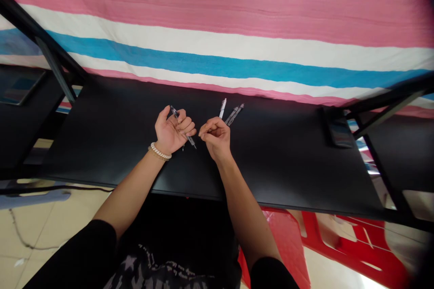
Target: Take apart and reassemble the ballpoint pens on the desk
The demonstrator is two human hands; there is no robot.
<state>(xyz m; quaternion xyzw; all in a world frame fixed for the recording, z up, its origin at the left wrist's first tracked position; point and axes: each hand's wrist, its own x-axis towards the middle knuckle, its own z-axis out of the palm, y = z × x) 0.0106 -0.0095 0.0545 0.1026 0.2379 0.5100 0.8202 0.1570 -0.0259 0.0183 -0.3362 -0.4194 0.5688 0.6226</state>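
Left hand: palm turned up, fingers curled; its grip is closed around a dark pen, which slants across the fingers, one end beyond the thumb and forefinger, the other below the little finger.
Small dark tip: one, just below the left hand; what it belongs to is hidden.
Right hand: near the left hand, not touching it; its grip is narrow, thumb and fingertips drawn together. Whether anything sits between them, one cannot tell.
White pen: one, on the tabletop, just beyond the right hand, lower part hidden by it.
Grey pens: two, side by side, slanted, right of the white pen.
Bracelet: pale, coiled, on the left wrist.
Phone: dark, flat, near the right end of the tabletop.
Striped cloth: pink, white and blue, hung behind the tabletop.
Red stool: under the near edge, on the right side.
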